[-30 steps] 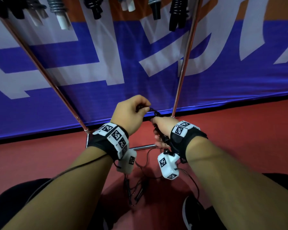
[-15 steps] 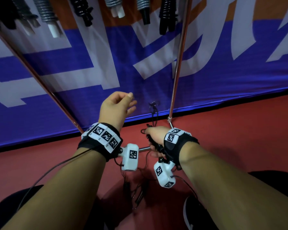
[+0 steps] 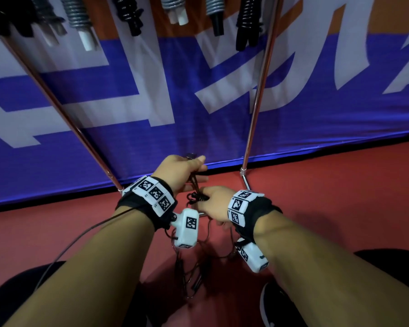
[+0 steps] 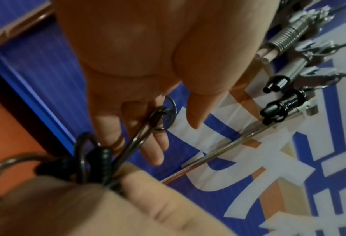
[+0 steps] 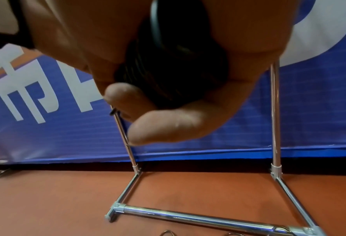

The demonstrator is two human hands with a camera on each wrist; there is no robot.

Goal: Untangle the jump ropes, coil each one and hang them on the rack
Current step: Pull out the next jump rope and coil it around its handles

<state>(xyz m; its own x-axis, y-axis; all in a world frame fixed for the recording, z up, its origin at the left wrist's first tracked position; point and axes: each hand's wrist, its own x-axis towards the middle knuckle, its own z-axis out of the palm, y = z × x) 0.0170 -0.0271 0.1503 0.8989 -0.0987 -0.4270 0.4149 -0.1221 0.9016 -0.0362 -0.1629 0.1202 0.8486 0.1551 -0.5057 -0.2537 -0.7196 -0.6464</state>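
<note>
Right grip point(image 3: 214, 205) is clenched around a coiled bundle of black jump rope point(image 5: 168, 76), its wound turns filling the palm in the right wrist view. Left grip point(image 3: 182, 172), just above and touching the same rope, pinches a doubled loop of cord point(image 4: 141, 135) that rises out of the bundle, with a small metal ring point(image 4: 169, 115) at its top; the fingers curl loosely round it.

Likely risk: the loop is thin, slick and glossy, so a pull could slide it through the pinch, or the springy turns could loosen in the right palm and spill toward the loose rope point(image 3: 194, 277) lying on the red floor point(image 3: 328, 208) below both grips.

Beyond the grips stand the smooth chrome tubes of the rack point(image 3: 257, 102); above them hang ribbed black and silver handles point(image 3: 130, 13), already stored.
</note>
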